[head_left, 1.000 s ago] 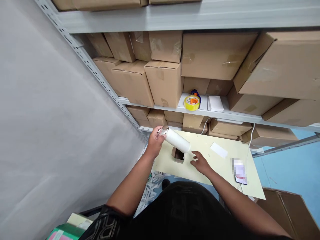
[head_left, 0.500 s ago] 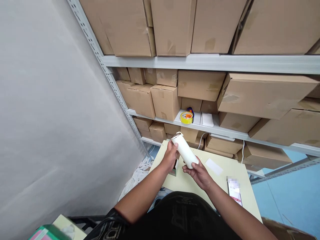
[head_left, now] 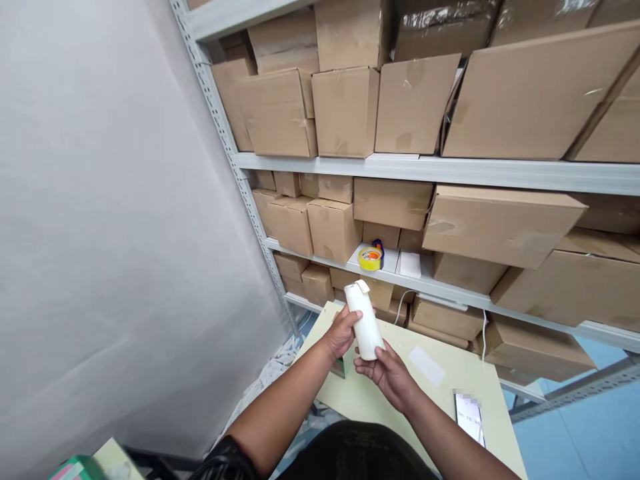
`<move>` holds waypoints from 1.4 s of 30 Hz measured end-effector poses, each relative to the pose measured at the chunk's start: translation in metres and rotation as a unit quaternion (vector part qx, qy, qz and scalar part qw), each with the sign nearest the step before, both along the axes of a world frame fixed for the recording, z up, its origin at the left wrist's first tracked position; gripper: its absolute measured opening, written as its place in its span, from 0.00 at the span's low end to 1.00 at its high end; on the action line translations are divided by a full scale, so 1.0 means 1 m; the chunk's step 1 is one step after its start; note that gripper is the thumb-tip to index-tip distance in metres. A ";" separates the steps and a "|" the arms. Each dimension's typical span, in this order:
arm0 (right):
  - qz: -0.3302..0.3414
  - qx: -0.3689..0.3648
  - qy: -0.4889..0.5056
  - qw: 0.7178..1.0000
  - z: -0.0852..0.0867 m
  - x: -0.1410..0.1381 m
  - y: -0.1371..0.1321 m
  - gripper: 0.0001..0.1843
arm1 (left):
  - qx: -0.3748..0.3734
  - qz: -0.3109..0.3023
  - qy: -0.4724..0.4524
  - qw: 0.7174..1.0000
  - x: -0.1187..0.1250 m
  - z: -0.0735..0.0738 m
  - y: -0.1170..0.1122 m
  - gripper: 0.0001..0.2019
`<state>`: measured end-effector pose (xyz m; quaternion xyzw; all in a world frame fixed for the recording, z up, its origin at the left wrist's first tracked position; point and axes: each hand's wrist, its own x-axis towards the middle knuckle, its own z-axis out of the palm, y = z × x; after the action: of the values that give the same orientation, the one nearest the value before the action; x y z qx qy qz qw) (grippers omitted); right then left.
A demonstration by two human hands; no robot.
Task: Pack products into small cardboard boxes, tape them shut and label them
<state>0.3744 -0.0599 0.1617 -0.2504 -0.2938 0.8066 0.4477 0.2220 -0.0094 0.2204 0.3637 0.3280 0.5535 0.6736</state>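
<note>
I hold a white cylindrical bottle (head_left: 364,321) nearly upright over the pale yellow table (head_left: 430,400). A small flap or cap stands open at its top end. My left hand (head_left: 341,332) wraps around the bottle's left side near the middle. My right hand (head_left: 384,370) cups the bottle's bottom end from below and to the right. A small open box (head_left: 340,367) lies on the table just under my left hand, mostly hidden by it.
A phone (head_left: 470,417) and a white slip of paper (head_left: 426,365) lie on the table at right. Metal shelving (head_left: 440,170) packed with cardboard boxes rises behind, with a yellow tape roll (head_left: 371,258) on one shelf. A grey wall (head_left: 100,233) is at left.
The bottle rose from lying slanted in my left hand alone to nearly upright in both hands. My right hand left the table and took the bottom end. My view tilted upward.
</note>
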 end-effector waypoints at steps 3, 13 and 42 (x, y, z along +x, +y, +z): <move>-0.139 0.057 -0.119 0.981 -0.011 -0.015 -0.001 0.32 | 0.014 0.061 0.076 0.995 0.000 -0.005 -0.007 0.32; -0.156 0.053 -0.151 0.975 -0.005 -0.089 -0.002 0.26 | -0.043 0.062 0.055 0.996 -0.063 -0.006 0.002 0.22; -0.374 0.283 -0.528 0.708 -0.008 -0.181 -0.011 0.23 | -0.013 0.027 0.161 0.987 -0.144 -0.019 0.002 0.32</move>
<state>0.1934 -0.0708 0.1536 -0.5862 -0.5793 0.1877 0.5343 0.0777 -0.0071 0.2010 0.4303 0.4489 0.5013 0.6017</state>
